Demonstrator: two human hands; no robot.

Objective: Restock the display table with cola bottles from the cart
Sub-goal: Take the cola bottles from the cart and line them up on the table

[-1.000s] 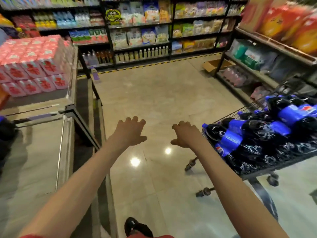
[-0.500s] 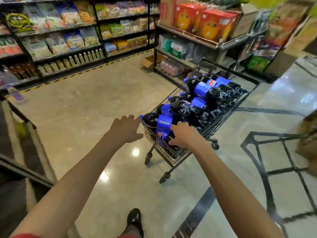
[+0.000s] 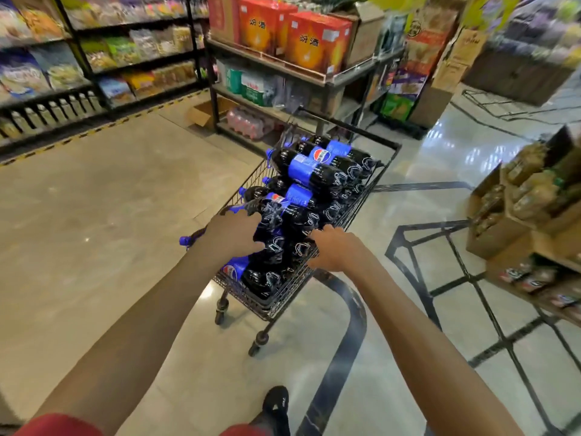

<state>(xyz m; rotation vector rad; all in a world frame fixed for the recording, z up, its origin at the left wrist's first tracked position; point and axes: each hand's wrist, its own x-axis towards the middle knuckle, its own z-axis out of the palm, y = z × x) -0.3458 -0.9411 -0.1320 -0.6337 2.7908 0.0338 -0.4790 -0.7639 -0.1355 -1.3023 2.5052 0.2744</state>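
A black wire cart point(image 3: 361, 212) stands in the middle of the aisle, heaped with several cola bottles point(image 3: 311, 171) lying on their sides, dark with blue labels and caps. My left hand point(image 3: 234, 236) lies over the near-left bottle point(image 3: 270, 247), fingers and thumb curled round its body; its blue cap point(image 3: 185, 241) sticks out to the left. My right hand point(image 3: 336, 248) grips the base end of a neighbouring bottle point(image 3: 298, 251) at the cart's near edge. The display table is out of view.
A black shelf unit point(image 3: 327, 80) with red boxes stands just behind the cart. Long snack shelves point(image 3: 94, 58) line the far left. Cardboard boxes of bottled goods point(image 3: 528, 196) sit on a rack at the right. My black shoe point(image 3: 276, 404) is below the cart.
The view has swung right, away from the display table, and the cart is now straight ahead. Both hands have gone from hovering open over the floor to closing on bottles in the cart.
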